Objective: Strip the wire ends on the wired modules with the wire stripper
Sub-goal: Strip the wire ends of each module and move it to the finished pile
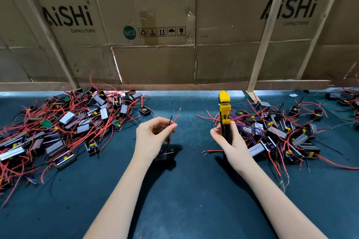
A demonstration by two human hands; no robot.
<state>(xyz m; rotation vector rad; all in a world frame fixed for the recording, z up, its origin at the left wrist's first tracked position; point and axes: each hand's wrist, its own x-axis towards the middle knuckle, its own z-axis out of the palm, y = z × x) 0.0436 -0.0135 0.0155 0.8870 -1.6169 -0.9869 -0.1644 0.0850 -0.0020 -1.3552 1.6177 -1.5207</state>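
Note:
My left hand pinches a red and a black wire between thumb and fingers, their ends pointing up. A small black module hangs from those wires just below the hand, close over the mat. My right hand grips the dark handles of a yellow wire stripper, held upright with its jaws pointing away from me. The stripper's jaws stand apart from the wire ends, to their right.
A large heap of wired modules with red wires lies on the left of the dark blue mat. Another heap lies on the right. A loose red wire lies by my right wrist. A cardboard wall closes off the back.

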